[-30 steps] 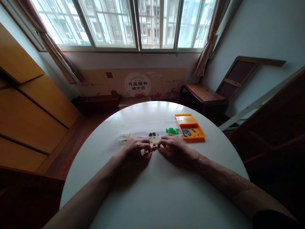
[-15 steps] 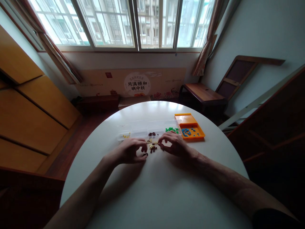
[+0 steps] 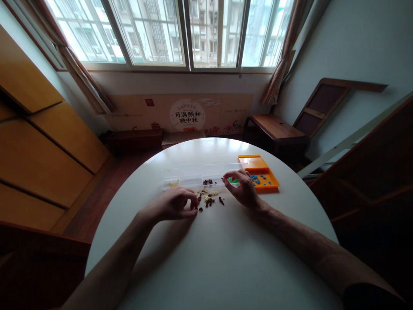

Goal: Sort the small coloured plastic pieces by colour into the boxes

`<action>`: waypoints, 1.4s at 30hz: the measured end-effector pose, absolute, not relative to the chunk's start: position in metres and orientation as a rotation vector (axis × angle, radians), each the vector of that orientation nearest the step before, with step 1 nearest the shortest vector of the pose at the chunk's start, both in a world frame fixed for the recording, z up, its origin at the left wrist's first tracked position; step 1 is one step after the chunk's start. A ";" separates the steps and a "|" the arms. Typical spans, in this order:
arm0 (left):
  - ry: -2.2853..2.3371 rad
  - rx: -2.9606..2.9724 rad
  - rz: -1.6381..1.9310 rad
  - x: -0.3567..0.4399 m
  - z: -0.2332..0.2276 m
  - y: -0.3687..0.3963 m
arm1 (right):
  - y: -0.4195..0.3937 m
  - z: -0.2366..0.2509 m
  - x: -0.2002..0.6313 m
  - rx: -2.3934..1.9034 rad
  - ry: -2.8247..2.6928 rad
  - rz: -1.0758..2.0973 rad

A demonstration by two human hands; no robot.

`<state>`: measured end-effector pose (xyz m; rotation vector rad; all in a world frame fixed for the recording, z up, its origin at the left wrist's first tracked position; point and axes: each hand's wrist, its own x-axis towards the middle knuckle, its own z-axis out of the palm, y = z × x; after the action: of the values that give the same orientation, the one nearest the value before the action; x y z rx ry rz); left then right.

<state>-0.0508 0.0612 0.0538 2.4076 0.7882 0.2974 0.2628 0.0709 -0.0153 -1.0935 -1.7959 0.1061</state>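
My left hand (image 3: 176, 204) rests low over the table, thumb and fingertips pinched together at the left edge of a loose pile. Whatever lies between those fingertips is too small to make out. Dark brown pieces (image 3: 200, 209) lie right beside them, mixed with cream pieces (image 3: 209, 200) in the pile. My right hand (image 3: 243, 189) hovers over the right part of a clear divided box (image 3: 190, 179), its thumb and index finger closed on a tiny dark red piece (image 3: 223, 178). Behind its fingers, green pieces (image 3: 234, 180) are partly hidden in the box.
In the clear box, yellow pieces (image 3: 173, 184) sit at the left and dark pieces (image 3: 207, 182) near the middle. An orange tray (image 3: 274, 183) with its lid open holds blue pieces (image 3: 254, 178). Everything stands on a round white table (image 3: 206, 258).
My right hand has lifted from the pile's right side and moved away toward the clear box, uncovering dark pieces there. My left hand has stayed nearly in place at the pile.
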 end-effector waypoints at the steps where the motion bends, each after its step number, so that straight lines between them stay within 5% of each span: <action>1: 0.784 2.403 0.300 -0.051 0.053 0.061 | 0.070 -0.015 0.262 -1.101 -1.793 0.113; 21: 0.764 2.136 0.762 -0.021 0.033 0.061 | 0.060 -0.008 0.262 -0.725 -2.175 0.132; 42: 0.791 2.029 0.789 -0.005 0.016 0.058 | 0.057 -0.005 0.256 -0.593 -2.283 0.138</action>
<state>-0.0050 0.0578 0.0163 2.0287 0.7914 0.7885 0.2559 0.0572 -0.0050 -0.5933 -2.2829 0.1381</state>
